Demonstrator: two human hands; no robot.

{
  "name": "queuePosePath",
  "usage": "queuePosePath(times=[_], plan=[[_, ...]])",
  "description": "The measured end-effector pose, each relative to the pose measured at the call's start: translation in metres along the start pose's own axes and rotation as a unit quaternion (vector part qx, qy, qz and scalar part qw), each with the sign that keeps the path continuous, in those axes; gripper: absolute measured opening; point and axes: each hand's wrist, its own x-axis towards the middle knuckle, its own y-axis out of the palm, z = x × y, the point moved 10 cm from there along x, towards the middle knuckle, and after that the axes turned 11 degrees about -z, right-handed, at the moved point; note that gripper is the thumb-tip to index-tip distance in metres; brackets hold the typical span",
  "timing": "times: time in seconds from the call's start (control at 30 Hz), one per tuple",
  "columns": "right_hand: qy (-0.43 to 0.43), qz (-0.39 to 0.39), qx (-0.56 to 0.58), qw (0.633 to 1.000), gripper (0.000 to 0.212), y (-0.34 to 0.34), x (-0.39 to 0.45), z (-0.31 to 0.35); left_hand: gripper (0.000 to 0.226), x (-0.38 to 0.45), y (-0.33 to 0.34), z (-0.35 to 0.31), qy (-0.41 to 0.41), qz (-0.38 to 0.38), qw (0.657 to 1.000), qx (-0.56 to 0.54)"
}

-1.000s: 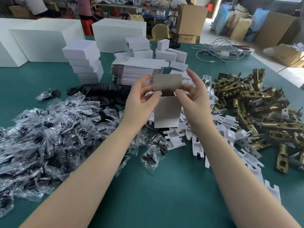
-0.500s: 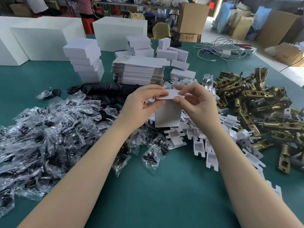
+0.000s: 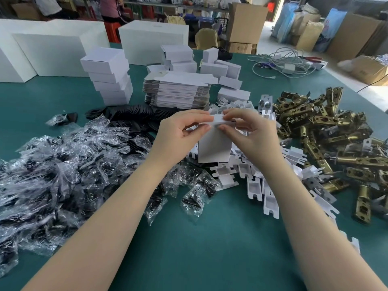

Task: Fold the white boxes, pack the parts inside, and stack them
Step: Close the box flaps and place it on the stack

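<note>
Left hand and right hand pinch the top flap of an upright white box above a green surface strewn with parts

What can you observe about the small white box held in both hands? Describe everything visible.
The small white box is matte cardboard, upright, held above the green table over white plastic inserts. Its broad plain face points toward the camera. The top flap is folded down nearly flat. The left hand and right hand pinch its upper end. Contents are hidden.
</note>
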Motion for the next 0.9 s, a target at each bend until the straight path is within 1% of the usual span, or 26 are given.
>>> queuePosePath(times=[0.07, 0.17, 0.3, 0.4, 0.57, 0.67, 0.9], plan=[[0.008, -0.009, 0.005, 1.0, 0.024, -0.001, 0.001, 0.0, 0.024, 0.001, -0.001, -0.001, 0.006, -0.008, 1.0, 0.002], [0.043, -0.019, 0.049, 0.998, 0.026, -0.005, 0.004, -0.004, 0.023, 0.002, -0.001, 0.002, -0.024, -0.004, 0.999, -0.023], [0.062, -0.03, 0.076, 0.995, 0.016, -0.004, 0.004, -0.006, 0.015, 0.003, -0.002, 0.007, -0.048, -0.02, 0.997, -0.053], [0.062, -0.04, 0.079, 0.994, 0.012, -0.005, 0.004, -0.006, 0.013, 0.002, -0.001, 0.009, -0.062, -0.018, 0.995, -0.071], [0.066, -0.028, 0.081, 0.994, 0.016, -0.005, 0.003, -0.004, 0.012, 0.004, -0.003, 0.01, -0.068, -0.015, 0.996, -0.064], [0.073, -0.013, 0.084, 0.994, 0.011, -0.004, 0.004, -0.005, 0.013, 0.004, -0.004, 0.011, -0.064, -0.004, 0.996, -0.058], [0.083, 0.007, 0.1, 0.991, 0.012, -0.003, 0.003, -0.008, 0.017, 0.004, -0.004, 0.013, -0.057, 0.011, 0.994, -0.093]])
